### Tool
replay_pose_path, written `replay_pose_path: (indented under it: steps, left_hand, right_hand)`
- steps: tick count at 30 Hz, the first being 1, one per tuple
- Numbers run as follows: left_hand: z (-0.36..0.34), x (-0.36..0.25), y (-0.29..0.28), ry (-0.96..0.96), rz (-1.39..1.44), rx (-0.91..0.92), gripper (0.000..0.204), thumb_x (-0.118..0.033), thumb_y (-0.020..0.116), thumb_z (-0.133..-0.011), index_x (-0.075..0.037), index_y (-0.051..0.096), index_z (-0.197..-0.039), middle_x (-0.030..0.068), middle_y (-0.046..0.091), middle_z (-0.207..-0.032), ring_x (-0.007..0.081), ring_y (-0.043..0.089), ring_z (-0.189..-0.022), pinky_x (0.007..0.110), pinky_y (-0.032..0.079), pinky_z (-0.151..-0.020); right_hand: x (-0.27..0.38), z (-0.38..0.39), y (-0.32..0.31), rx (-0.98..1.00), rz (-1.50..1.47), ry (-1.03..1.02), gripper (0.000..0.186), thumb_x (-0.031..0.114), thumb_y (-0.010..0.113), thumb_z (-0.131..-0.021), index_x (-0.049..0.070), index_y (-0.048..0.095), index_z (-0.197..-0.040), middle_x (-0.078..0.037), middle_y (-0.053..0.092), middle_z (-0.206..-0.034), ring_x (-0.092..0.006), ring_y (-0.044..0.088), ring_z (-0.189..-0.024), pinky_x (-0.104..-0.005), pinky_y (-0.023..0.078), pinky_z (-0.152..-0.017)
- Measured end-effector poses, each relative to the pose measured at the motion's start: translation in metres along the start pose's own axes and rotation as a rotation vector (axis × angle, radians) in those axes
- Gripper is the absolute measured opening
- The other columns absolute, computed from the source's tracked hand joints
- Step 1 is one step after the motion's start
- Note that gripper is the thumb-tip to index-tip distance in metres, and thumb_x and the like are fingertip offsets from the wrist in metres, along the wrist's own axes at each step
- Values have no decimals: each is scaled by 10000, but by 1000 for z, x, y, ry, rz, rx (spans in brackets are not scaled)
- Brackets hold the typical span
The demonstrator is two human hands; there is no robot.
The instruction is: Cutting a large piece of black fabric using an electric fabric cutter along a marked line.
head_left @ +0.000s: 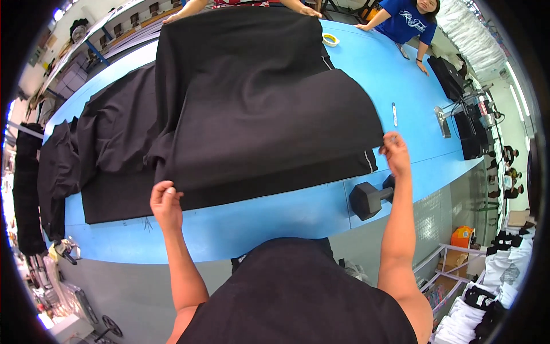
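A large sheet of black fabric (263, 103) lies over further layers of black cloth on a light blue table (258, 229); more of it is heaped in folds at the left. My left hand (168, 200) is closed on the sheet's near edge, left of centre. My right hand (396, 153) pinches the same sheet's right corner. Below my right hand, a black hexagonal dumbbell (365, 200) rests on the table.
A person's hands (309, 11) are at the fabric's far edge; another person in blue (401, 23) leans on the table. A tape roll (330, 40), a white marker (395, 114) and a metal cutting machine (481, 117) are at right. Shelves of white garments (475, 298) stand lower right.
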State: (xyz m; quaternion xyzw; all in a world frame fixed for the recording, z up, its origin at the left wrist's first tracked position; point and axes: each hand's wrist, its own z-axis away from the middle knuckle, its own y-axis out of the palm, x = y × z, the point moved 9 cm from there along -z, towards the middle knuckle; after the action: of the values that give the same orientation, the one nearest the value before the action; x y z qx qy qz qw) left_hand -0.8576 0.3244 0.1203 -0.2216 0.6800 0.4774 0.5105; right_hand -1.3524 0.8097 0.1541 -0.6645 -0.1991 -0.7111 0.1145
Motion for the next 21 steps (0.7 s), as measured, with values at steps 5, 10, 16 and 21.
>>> replay_pose_path:
  steps: [5, 10, 16, 21]
  left_hand:
    - [47, 100, -29, -292, -201, -147, 80, -44, 667, -918, -20, 665, -994, 17, 647, -842, 104, 623, -673, 285, 576, -701]
    - [61, 132, -49, -338, -392, -240, 109, -93, 700, -911, -26, 663, -988, 1, 623, -826, 96, 605, -664, 254, 526, -626]
    - [53, 136, -44, -309, -528, -228, 99, -113, 694, -907, -55, 674, -985, -6, 612, -769, 99, 565, -559, 239, 438, -505]
    - [10, 76, -2, -216, -405, -151, 104, -108, 689, -914, -66, 682, -1009, -12, 612, -776, 78, 537, -583, 216, 407, -530]
  right_hand:
    - [-120, 31, -40, 47, 170, 325, 86, 32, 596, -967, 72, 670, -988, 8, 597, -749, -84, 555, -577, -235, 479, -534]
    - [-149, 43, -19, 189, 240, 420, 144, 15, 556, -967, 51, 680, -1031, -9, 629, -791, -83, 564, -590, -227, 481, -562]
    - [-133, 17, 7, 335, 440, 419, 138, 162, 674, -931, 31, 694, -967, -14, 659, -751, -96, 597, -614, -245, 474, -559]
    - [-65, -15, 23, 300, 290, 212, 170, 130, 704, -917, 20, 712, -1046, -21, 668, -791, -94, 615, -677, -240, 480, -612]
